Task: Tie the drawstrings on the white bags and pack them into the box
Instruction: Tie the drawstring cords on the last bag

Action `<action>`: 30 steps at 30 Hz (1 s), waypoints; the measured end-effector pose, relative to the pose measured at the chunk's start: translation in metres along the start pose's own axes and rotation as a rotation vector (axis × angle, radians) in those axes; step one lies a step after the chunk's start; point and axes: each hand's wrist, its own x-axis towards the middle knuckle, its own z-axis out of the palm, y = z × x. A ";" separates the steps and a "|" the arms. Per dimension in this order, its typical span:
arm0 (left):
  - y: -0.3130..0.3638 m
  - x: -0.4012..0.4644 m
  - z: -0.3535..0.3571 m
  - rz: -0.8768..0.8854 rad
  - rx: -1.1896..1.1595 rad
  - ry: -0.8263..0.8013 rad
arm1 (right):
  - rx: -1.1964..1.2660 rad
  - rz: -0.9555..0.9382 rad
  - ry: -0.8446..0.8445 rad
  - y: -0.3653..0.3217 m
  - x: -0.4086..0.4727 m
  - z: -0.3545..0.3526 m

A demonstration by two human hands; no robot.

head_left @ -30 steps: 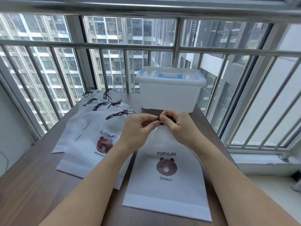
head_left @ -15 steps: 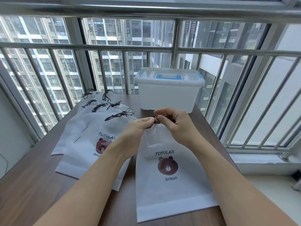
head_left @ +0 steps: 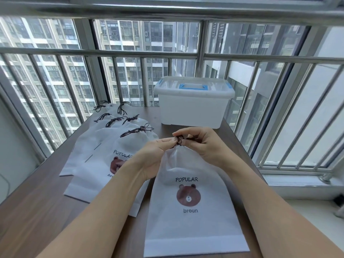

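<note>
Both hands pinch the dark drawstring (head_left: 179, 140) at the white bag (head_left: 191, 202)'s gathered neck: left hand (head_left: 156, 157) and right hand (head_left: 204, 144) equally near. The bag's length trails from the grip toward the person on the counter (head_left: 37, 211); the lidded box (head_left: 193, 101) stands just beyond the grip.

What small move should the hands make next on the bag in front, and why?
Probably pull the cord ends apart to tighten the knot: both the left hand and right hand pinch it at the gathered neck of the bag, and the box has its lid on.
</note>
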 end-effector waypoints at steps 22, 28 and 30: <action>-0.006 0.005 0.005 0.368 0.448 0.122 | 0.473 0.360 0.198 -0.016 -0.003 0.011; -0.012 0.004 0.011 0.570 0.626 0.286 | 0.442 0.419 0.205 -0.016 -0.002 0.017; -0.014 0.004 0.011 0.618 0.641 0.318 | 0.451 0.424 0.226 -0.018 -0.002 0.020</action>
